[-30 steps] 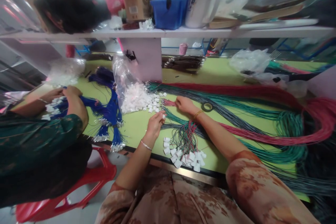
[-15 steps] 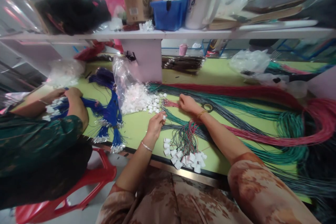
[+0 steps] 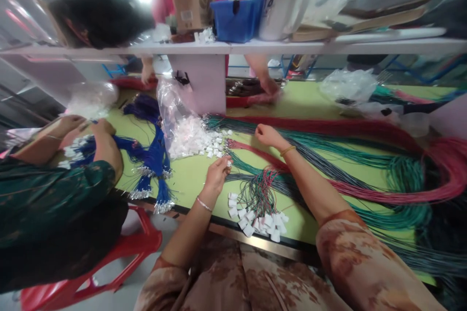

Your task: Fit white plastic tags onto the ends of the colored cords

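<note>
My left hand [image 3: 217, 175] pinches a small white connector housing [image 3: 229, 163] between thumb and fingertips. My right hand [image 3: 268, 136] is closed, over the dark wires [image 3: 241, 126]; whatever its fingers grip, if anything, is too small to see. Between my hands lie red wires [image 3: 251, 149] and green wires [image 3: 239, 163] with metal terminal ends pointing left. A heap of white housings [image 3: 186, 133] spills from a clear plastic bag [image 3: 170, 92] beyond my left hand. Nearer me, a bunch of wires [image 3: 260, 189] ends in white housings [image 3: 264, 223] at the table's front edge.
Long red wires [image 3: 365, 126] and green wires [image 3: 404, 170] run rightward and loop. Blue wires [image 3: 153, 146] lie left, beside a co-worker's hands [image 3: 104, 129]. Another person's hand [image 3: 268, 90] reaches under the shelf [image 3: 153, 48]. A red stool [image 3: 142, 233] stands left.
My right hand has moved slightly up and right, away from the red wire ends. My left hand has stayed nearly still. Another person's hands have appeared across the table under the shelf.
</note>
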The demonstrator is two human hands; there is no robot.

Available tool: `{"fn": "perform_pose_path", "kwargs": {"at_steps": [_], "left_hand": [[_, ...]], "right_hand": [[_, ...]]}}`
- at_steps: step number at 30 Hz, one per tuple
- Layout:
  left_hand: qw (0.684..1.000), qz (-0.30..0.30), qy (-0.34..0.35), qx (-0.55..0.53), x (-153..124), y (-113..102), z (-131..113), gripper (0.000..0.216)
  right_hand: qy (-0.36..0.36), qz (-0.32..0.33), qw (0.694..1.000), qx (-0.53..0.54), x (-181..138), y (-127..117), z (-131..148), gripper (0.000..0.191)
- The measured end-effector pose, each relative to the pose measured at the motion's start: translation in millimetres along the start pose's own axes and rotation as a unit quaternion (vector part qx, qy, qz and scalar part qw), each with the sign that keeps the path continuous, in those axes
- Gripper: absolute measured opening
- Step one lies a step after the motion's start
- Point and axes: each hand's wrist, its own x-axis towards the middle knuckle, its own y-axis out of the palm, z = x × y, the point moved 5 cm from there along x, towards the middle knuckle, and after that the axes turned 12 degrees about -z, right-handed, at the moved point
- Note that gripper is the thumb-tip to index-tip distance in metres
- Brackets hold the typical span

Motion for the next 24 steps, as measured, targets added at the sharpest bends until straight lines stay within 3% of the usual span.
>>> {"fn": "perform_pose_path", "kwargs": {"at_steps": [5,11,15,24], "left_hand": [[1.0,0.003,-0.011,-0.006,-2,1,0,0.031],[1.0,0.017,0.002,-0.014,-1,1,0,0.031],[0.999,0.024,0.005,-0.027,1,1,2,0.03],[0.995,0.036,-0.024,-0.086,2,5,3,0.021]], "right_hand": [[-0.012,-0.02,0.987,0.161,1,3,15,0.015],[-0.065,-0.024,0.944,0.322,3,10,72,0.016],[-0.062,0.006,0.917,0.393,-13,10,95,0.018],[-0.019,0.055,0.912,0.405,-77,23,75,0.014]]}}
